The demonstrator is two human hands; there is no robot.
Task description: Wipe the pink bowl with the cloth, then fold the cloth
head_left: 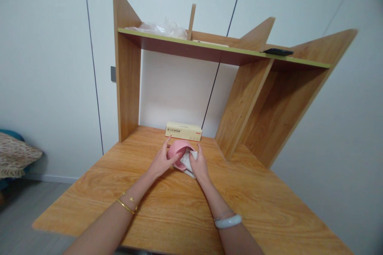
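Observation:
A pink bowl [182, 145] is tilted above the wooden desk, its opening turned toward me. My left hand [163, 160] grips its left rim, with the thumb over the edge and the fingers around the outside. In my right hand [199, 164] is a folded white cloth [186, 161], pinched under the thumb and pressed against the right inner side of the bowl. Part of the cloth hangs below the rim. Right behind the bowl lies a long cream box [183, 131] with printed lettering.
The wooden desk [167, 211] carries a shelf unit [128, 83] at its back. On the upper shelf lie a clear plastic bag [163, 28] and a dark flat object [279, 51]. At the far left is a patterned fabric [18, 153].

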